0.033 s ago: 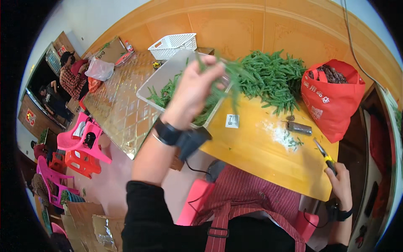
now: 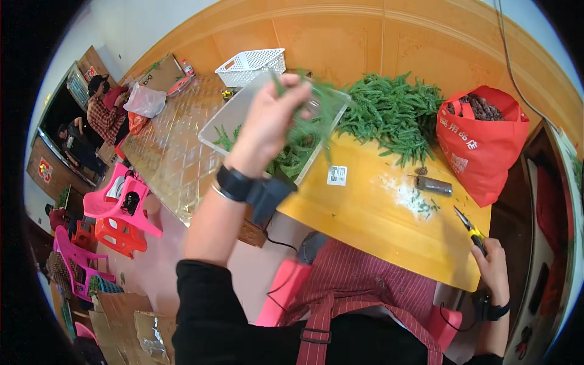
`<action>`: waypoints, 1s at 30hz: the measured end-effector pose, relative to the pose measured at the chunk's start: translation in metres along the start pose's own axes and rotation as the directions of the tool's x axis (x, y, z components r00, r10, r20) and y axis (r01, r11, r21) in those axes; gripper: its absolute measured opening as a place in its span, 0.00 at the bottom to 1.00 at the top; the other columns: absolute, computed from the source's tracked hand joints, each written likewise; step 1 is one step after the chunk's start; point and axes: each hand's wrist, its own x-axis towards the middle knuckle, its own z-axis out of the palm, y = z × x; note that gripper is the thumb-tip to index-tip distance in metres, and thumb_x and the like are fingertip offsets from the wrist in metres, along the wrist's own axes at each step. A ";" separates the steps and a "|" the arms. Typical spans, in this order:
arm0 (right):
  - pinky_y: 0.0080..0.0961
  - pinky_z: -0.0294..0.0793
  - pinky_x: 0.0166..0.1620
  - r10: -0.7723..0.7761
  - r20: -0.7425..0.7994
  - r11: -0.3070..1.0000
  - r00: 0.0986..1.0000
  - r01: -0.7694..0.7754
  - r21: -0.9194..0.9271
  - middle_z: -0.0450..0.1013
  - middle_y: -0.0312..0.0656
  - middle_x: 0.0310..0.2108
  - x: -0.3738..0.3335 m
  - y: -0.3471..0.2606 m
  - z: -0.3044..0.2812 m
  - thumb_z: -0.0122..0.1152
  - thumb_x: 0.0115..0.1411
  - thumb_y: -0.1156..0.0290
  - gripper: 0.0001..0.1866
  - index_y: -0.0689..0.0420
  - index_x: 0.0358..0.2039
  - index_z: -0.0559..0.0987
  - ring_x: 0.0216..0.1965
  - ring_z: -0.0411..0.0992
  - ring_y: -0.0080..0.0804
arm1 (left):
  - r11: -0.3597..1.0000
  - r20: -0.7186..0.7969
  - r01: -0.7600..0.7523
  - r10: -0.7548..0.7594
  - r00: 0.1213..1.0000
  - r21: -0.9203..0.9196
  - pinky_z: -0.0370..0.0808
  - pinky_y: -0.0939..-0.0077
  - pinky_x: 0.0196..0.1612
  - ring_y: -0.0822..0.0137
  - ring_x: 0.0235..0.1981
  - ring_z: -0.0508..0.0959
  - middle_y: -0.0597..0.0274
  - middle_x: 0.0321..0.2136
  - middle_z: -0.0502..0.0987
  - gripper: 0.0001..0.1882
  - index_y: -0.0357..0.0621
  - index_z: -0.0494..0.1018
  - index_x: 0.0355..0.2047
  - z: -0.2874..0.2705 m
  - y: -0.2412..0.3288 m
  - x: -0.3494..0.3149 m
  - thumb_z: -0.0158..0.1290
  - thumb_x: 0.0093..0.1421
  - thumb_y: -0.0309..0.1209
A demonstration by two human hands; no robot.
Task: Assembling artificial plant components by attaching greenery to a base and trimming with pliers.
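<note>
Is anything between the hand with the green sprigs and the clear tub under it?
Nothing visible. The left hand holds the green sprigs in the air right above the clear tub, which has no lid and already has greens inside.

A yellow wooden table (image 2: 371,228) is seen bearing a clear plastic tub (image 2: 234,118), a heap of green sprigs (image 2: 395,115), a red bag (image 2: 483,143), a small white label (image 2: 336,175), a dark cylinder (image 2: 434,185) and white crumbs (image 2: 404,196).

Small home-type workshop: wood-panel walls (image 2: 340,36), plastic chairs (image 2: 118,201), sprig pile (image 2: 395,115) on worktable (image 2: 365,225).
</note>
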 end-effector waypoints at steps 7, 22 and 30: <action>0.38 0.65 0.40 -0.045 0.020 0.973 0.999 0.049 -0.225 0.69 0.55 0.31 0.001 0.016 0.022 0.56 0.50 0.68 0.12 0.66 0.29 0.71 0.37 0.65 0.51 | 0.963 -0.302 0.168 -0.099 0.948 0.210 0.68 0.81 0.30 0.78 0.26 0.70 0.72 0.26 0.73 0.05 0.49 0.69 0.30 -0.085 -0.003 0.057 0.54 0.53 0.32; 0.37 0.62 0.47 -0.154 0.077 0.961 0.985 0.167 -0.222 0.66 0.54 0.35 0.012 0.027 0.048 0.57 0.46 0.71 0.14 0.64 0.32 0.69 0.43 0.61 0.51 | 0.987 0.094 -0.109 0.120 0.988 -0.118 0.72 0.78 0.37 0.75 0.26 0.74 0.66 0.21 0.73 0.16 0.37 0.64 0.44 0.009 0.018 0.040 0.49 0.56 0.30; 0.36 0.63 0.45 -0.066 0.154 0.975 0.986 0.097 -0.201 0.68 0.49 0.32 0.023 0.008 0.028 0.59 0.45 0.71 0.12 0.61 0.29 0.70 0.41 0.65 0.47 | 0.804 0.312 0.223 -0.049 0.949 -0.551 0.70 0.77 0.36 0.78 0.21 0.68 0.69 0.22 0.66 0.12 0.40 0.64 0.42 0.102 -0.091 0.016 0.44 0.60 0.31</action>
